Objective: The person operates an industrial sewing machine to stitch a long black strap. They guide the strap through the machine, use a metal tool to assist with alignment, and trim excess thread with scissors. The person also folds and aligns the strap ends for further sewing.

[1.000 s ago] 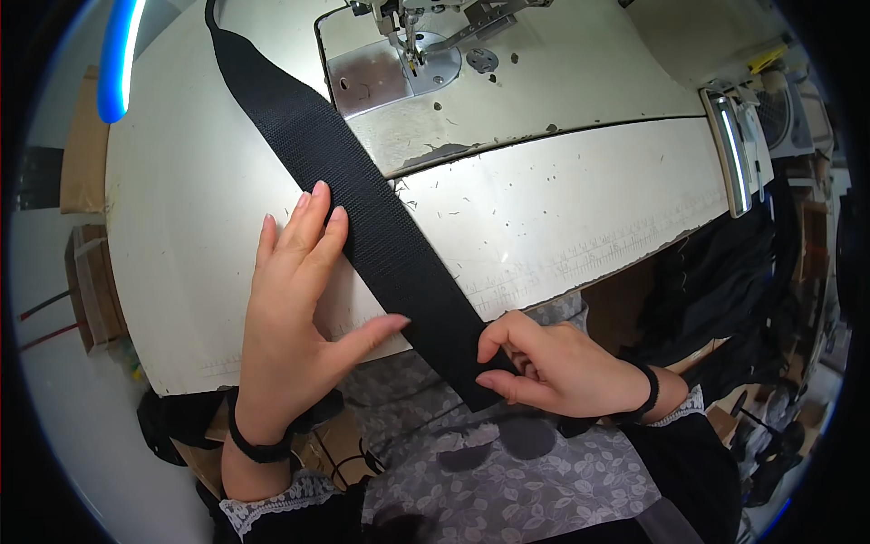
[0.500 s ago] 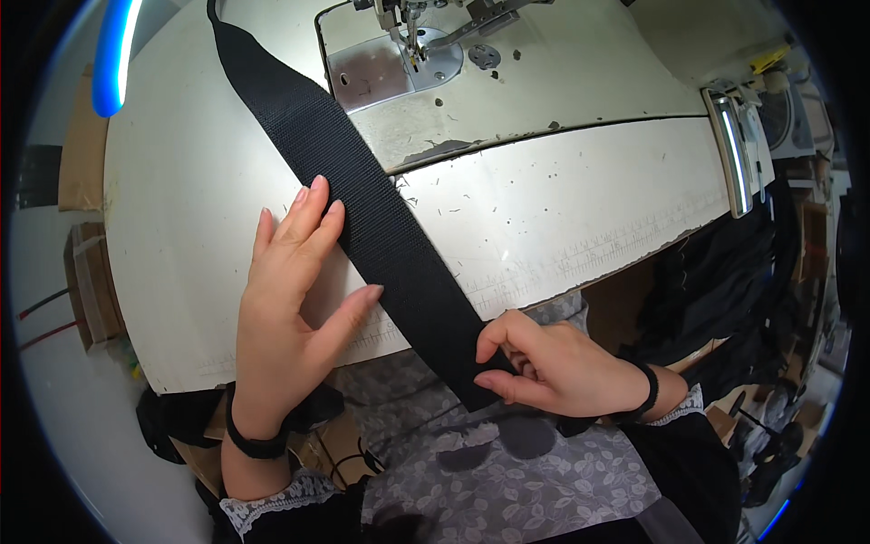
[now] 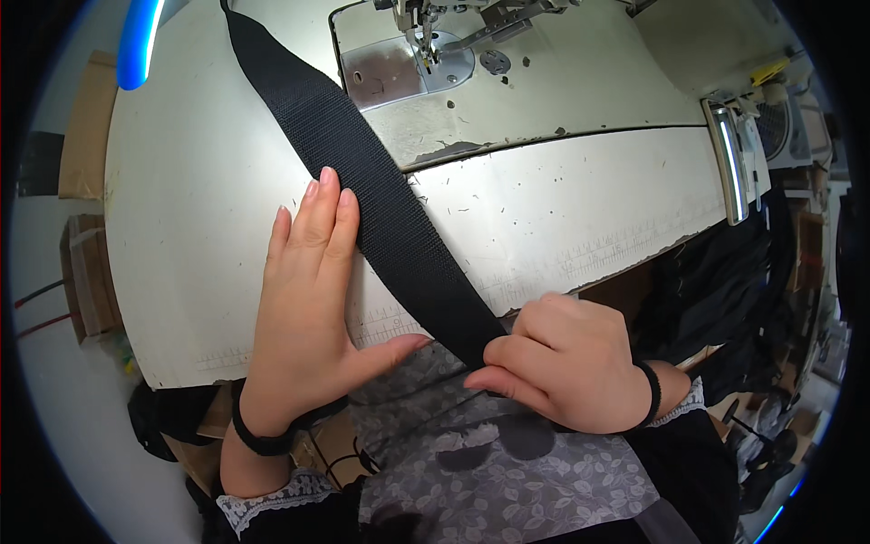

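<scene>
A wide strip of black webbing (image 3: 362,172) runs slantwise over the white sewing table (image 3: 199,227), from the far left down to the front edge. Its near end is pinched between thumb and curled fingers of my right hand (image 3: 571,363), just past that edge. My left hand (image 3: 313,290) lies flat with fingers stretched, the fingertips on the strip's left border and the thumb pointing to its near part. Part of the near end is hidden behind my right hand.
At the far side stands a sewing machine, its needle and presser foot (image 3: 426,50) over a metal plate (image 3: 385,77), right of the strip. Thread snips dot the tabletop. A lamp (image 3: 729,163) is at the right edge; dark cloth (image 3: 707,263) hangs below it.
My right hand has closed more tightly around the strip's near end, its knuckles turning upward. My left hand has shifted slightly right, its fingers straighter and closer together.
</scene>
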Demonstrator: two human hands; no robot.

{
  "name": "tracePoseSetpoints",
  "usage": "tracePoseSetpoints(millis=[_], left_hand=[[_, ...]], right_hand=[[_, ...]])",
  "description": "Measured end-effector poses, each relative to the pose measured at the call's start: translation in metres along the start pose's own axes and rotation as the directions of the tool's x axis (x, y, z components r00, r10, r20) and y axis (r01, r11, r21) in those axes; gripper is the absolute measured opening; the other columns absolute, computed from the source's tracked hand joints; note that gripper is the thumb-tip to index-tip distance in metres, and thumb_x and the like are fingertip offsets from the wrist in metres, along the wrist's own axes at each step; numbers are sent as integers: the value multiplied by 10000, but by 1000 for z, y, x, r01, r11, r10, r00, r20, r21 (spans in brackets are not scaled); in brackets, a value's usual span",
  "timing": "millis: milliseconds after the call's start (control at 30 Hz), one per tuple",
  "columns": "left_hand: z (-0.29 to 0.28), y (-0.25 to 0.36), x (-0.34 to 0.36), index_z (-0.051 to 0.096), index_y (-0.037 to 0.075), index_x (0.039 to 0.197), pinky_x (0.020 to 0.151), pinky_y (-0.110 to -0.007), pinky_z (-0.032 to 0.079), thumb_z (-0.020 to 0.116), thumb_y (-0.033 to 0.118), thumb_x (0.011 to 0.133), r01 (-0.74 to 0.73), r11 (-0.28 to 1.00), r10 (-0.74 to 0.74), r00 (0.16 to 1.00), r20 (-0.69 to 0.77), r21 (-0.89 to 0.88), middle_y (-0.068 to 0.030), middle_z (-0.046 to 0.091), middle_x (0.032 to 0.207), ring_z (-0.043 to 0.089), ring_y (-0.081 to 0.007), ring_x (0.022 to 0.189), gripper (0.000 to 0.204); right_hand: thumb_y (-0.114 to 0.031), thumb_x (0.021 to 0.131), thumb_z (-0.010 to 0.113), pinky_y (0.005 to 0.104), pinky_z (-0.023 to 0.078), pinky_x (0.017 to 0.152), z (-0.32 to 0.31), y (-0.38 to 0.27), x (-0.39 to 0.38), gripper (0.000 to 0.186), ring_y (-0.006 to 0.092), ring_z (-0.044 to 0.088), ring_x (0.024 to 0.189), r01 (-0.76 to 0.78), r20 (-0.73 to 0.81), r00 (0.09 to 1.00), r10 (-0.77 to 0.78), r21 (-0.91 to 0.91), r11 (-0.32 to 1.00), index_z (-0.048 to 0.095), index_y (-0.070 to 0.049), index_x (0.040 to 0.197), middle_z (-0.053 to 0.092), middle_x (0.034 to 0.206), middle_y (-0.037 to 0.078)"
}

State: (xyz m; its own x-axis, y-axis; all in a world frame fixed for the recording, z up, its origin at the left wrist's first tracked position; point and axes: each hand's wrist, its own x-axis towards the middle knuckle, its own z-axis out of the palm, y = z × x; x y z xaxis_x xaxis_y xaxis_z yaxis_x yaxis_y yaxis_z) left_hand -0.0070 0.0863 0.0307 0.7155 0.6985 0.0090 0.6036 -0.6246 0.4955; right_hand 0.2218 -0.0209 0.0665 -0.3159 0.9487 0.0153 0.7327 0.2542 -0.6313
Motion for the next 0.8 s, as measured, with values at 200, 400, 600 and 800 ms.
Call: tracePoseSetpoints(millis=[200, 400, 600, 800], left_hand=[[0, 1, 0, 257, -45, 1500, 1179, -557, 97, 846, 503, 614, -28, 1000, 28, 999, -22, 4, -281, 201, 1575, 207, -407, 1469, 1197], [1, 0, 0, 276, -45, 1492, 1178, -559, 105, 853, 526, 590, -15, 1000, 15, 1000, -20, -2, -281, 224, 1567, 240, -412, 1456, 1213], [2, 1, -1, 284, -44, 1488, 1180, -550, 110, 857, 556, 561, -8, 1000, 8, 1000, -26, 23, -278, 232, 1565, 246, -412, 1453, 1244], [2, 1, 0, 288, -43, 1487, 1181, -546, 108, 853, 571, 559, -10, 1000, 10, 1000, -29, 22, -278, 236, 1563, 243, -414, 1454, 1248]], right_hand=[[-121, 749, 657, 299, 482, 649, 29, 18, 41, 237, 194, 540, 821, 180, -201, 959, -201, -118, 976, 637, -83, 982, 517, 938, 39], [-113, 749, 662, 299, 487, 662, 20, 20, 38, 282, 194, 544, 810, 248, -25, 969, -247, 16, 969, 640, -67, 1026, 524, 932, 38], [-95, 759, 658, 305, 485, 675, 21, 16, 36, 291, 197, 544, 802, 248, -59, 968, -246, 27, 968, 644, -55, 1047, 538, 942, 50], [-98, 759, 664, 311, 490, 699, 23, 19, 33, 273, 211, 554, 825, 220, -94, 973, -211, 103, 970, 644, -45, 1026, 551, 970, 57]])
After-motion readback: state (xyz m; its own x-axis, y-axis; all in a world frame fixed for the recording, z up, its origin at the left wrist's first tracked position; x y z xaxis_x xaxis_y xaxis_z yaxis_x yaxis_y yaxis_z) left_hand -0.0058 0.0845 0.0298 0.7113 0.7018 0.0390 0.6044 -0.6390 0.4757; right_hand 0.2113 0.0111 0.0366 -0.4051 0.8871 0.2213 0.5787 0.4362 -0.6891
